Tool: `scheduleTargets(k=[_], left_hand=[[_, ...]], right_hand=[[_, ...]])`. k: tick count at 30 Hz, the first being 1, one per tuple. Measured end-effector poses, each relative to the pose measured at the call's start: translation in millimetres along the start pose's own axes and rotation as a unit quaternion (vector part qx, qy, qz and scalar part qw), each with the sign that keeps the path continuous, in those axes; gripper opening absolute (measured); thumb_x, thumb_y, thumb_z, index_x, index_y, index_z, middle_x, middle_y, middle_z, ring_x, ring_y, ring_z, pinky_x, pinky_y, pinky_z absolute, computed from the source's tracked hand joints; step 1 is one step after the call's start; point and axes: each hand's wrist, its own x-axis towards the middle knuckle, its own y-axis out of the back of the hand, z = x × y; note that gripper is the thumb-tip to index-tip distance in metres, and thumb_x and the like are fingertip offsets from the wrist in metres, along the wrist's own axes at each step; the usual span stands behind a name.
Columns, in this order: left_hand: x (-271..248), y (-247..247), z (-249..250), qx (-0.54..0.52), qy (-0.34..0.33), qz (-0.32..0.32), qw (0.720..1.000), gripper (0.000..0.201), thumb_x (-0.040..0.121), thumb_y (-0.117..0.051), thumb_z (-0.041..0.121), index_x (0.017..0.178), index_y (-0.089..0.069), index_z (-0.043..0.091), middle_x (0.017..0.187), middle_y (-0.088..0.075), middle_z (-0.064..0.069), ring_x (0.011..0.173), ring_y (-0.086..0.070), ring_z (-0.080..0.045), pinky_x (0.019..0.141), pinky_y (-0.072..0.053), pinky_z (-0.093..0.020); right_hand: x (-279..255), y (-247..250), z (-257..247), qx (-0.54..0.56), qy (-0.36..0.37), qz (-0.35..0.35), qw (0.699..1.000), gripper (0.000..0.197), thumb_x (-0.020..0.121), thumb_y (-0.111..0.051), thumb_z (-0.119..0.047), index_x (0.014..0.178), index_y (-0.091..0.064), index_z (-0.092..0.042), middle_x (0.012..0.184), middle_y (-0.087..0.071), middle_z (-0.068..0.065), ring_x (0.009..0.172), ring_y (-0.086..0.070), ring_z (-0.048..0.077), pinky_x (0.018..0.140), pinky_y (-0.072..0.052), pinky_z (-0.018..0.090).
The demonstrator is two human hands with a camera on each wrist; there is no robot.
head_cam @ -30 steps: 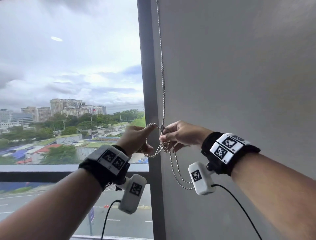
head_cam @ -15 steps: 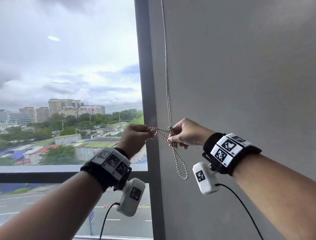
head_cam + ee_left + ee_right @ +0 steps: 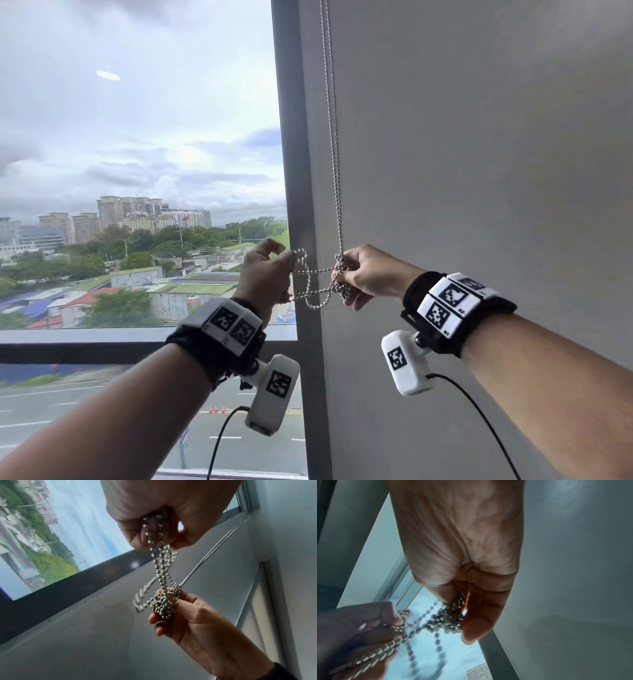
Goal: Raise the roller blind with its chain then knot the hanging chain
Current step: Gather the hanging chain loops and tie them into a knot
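1. Between my two hands, a silver metal ball chain [image 3: 334,137] runs down from above, in front of the grey wall [image 3: 479,154], and ends in a bunched knot [image 3: 340,274].
2. My right hand [image 3: 371,274] has its fingers and thumb curled tight round that knot; in the left wrist view the clump of beads [image 3: 163,606] sits against the fingertips [image 3: 154,619].
3. My left hand [image 3: 265,270] is closed on a doubled length of the same chain, pinched at the thumb and forefinger; two strands run across from it to the knot.
4. Below the strands, a small loop [image 3: 315,301] of chain hangs slack, nearer the right-hand grip.
5. Behind the left hand stands the dark grey window frame post [image 3: 294,171], with glass [image 3: 137,137] beyond it.
6. Roller blind: I cannot tell where it sits from these views.
7. Right wrist view: beads [image 3: 452,616] packed at my right fingertips, the left hand [image 3: 359,628] just beside, strands blurred.
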Motion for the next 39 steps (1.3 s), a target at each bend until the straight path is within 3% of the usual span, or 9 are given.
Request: scheduleTargets(k=[6, 11, 14, 21, 25, 31, 33, 36, 39], left_hand=[[5.6, 7.9, -4.6, 0.266, -0.031, -0.066, 0.961, 0.016, 0.076, -0.067, 0.017, 0.080, -0.068, 0.001, 0.062, -0.061, -0.008, 0.044, -0.048, -0.010, 0.041, -0.038, -0.018], [7.4, 20.4, -11.1, 0.274, 0.049, -0.085, 0.957, 0.013, 0.079, -0.064, 0.010, 0.077, -0.066, -0.003, 0.054, -0.054, -0.004, 0.043, -0.048, -0.012, 0.034, -0.040, -0.018], [7.4, 15.3, -19.2, 0.246, 0.098, -0.118, 0.957, 0.009, 0.084, -0.060, 0.006, 0.085, -0.064, -0.002, 0.065, -0.062, -0.012, 0.053, -0.060, -0.020, 0.047, -0.056, -0.030], [13.8, 3.3, -34.0, 0.283, 0.104, -0.122, 0.946, 0.015, 0.088, -0.051, 0.009, 0.088, -0.065, 0.005, 0.081, -0.065, -0.015, 0.052, -0.052, -0.018, 0.037, -0.037, -0.016], [7.6, -10.4, -30.6, 0.092, 0.140, -0.165, 0.972, 0.019, 0.088, -0.055, 0.014, 0.100, -0.065, 0.003, 0.084, -0.069, -0.011, 0.072, -0.066, -0.020, 0.070, -0.050, -0.026], [-2.7, -25.7, -27.9, -0.082, 0.124, -0.215, 0.965, 0.039, 0.088, -0.058, 0.019, 0.112, -0.058, -0.012, 0.115, -0.060, -0.035, 0.103, -0.059, -0.043, 0.101, -0.041, -0.053], [-6.1, -30.4, -26.6, -0.112, 0.117, -0.216, 0.963, 0.042, 0.088, -0.058, 0.022, 0.111, -0.058, -0.013, 0.105, -0.063, -0.033, 0.092, -0.062, -0.041, 0.096, -0.046, -0.054], [-8.7, -37.1, -29.3, -0.116, 0.080, -0.210, 0.967, 0.028, 0.088, -0.059, 0.017, 0.096, -0.063, -0.010, 0.076, -0.062, -0.017, 0.055, -0.061, -0.021, 0.062, -0.055, -0.034], [-8.2, -39.7, -35.8, -0.085, 0.037, -0.159, 0.983, 0.020, 0.090, -0.054, 0.008, 0.075, -0.063, 0.000, 0.058, -0.055, -0.007, 0.036, -0.040, -0.007, 0.040, -0.036, -0.020]], right_hand=[[0.3, 4.8, 4.5, -0.095, 0.005, 0.066, 0.993, 0.013, 0.095, -0.049, 0.000, 0.085, -0.055, -0.005, 0.074, -0.063, 0.018, 0.058, -0.064, 0.027, 0.048, -0.058, 0.034], [-4.4, 13.4, 12.3, -0.078, -0.013, 0.060, 0.995, 0.014, 0.091, -0.052, -0.002, 0.079, -0.057, -0.008, 0.069, -0.063, 0.014, 0.056, -0.060, 0.024, 0.040, -0.048, 0.026], [-3.9, 11.7, 8.4, -0.050, -0.007, 0.044, 0.998, 0.012, 0.088, -0.055, -0.002, 0.077, -0.059, -0.005, 0.070, -0.063, 0.017, 0.053, -0.056, 0.023, 0.040, -0.047, 0.025], [1.2, 4.8, 3.2, -0.017, 0.013, 0.036, 0.999, 0.014, 0.086, -0.064, 0.000, 0.072, -0.063, -0.003, 0.067, -0.064, 0.018, 0.048, -0.058, 0.019, 0.043, -0.051, 0.026], [5.7, -1.9, 1.1, 0.003, 0.018, 0.037, 0.999, 0.009, 0.084, -0.071, -0.002, 0.076, -0.068, 0.002, 0.062, -0.065, 0.014, 0.045, -0.062, 0.018, 0.046, -0.053, 0.027], [7.6, 3.6, -1.3, -0.019, 0.026, 0.090, 0.995, 0.005, 0.083, -0.073, -0.007, 0.078, -0.072, -0.005, 0.067, -0.068, 0.013, 0.049, -0.061, 0.021, 0.041, -0.049, 0.024], [6.4, 7.8, -3.4, -0.026, 0.024, 0.093, 0.995, 0.009, 0.081, -0.075, -0.007, 0.074, -0.070, -0.010, 0.064, -0.068, 0.012, 0.046, -0.059, 0.019, 0.040, -0.047, 0.023], [2.6, 12.1, -9.3, -0.006, 0.005, 0.092, 0.996, 0.010, 0.077, -0.078, -0.005, 0.073, -0.069, -0.007, 0.061, -0.067, 0.013, 0.045, -0.058, 0.018, 0.041, -0.049, 0.024], [-3.2, 17.0, -15.3, 0.065, -0.007, 0.078, 0.995, 0.010, 0.075, -0.077, -0.003, 0.083, -0.072, 0.000, 0.060, -0.066, 0.009, 0.047, -0.059, 0.015, 0.046, -0.051, 0.025]])
